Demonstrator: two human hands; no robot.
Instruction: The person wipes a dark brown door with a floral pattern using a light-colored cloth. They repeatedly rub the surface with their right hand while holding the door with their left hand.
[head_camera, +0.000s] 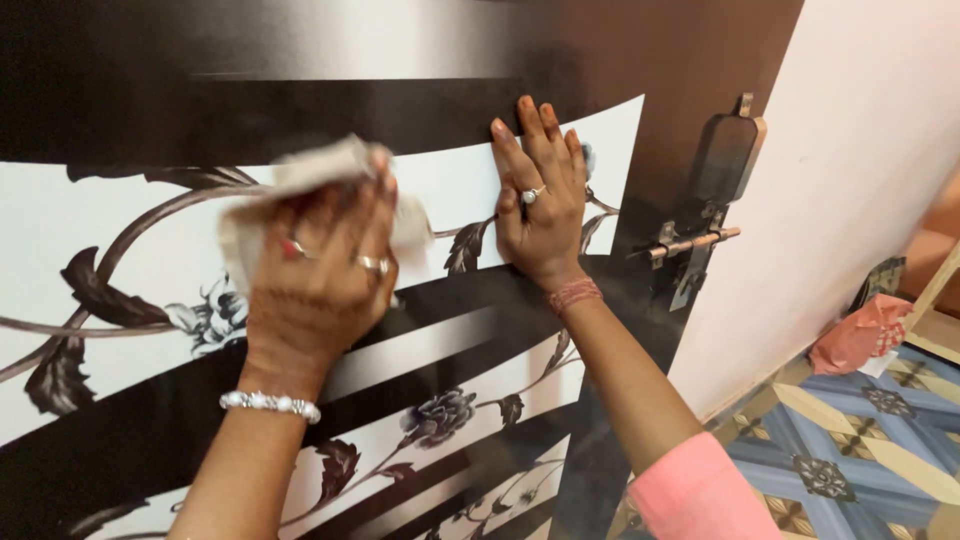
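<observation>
Against the door (150, 470), left fingers (365, 215) clutch a cloth (310, 170); right fingers (535, 135) lie flat.

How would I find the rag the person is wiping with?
Look at the big dark door with white bands and printed flowers. The left hand presses against it, wearing a beaded bracelet. The cloth is the crumpled pale rag bunched under those fingers, soft and wrinkled, unlike the flat glossy door.

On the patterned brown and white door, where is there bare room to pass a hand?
Free: the wide white band left of the left hand gripping a crumpled white cloth, and the dark brown strip above both hands. Crowded: between the flat right hand and the metal latch handle.
</observation>
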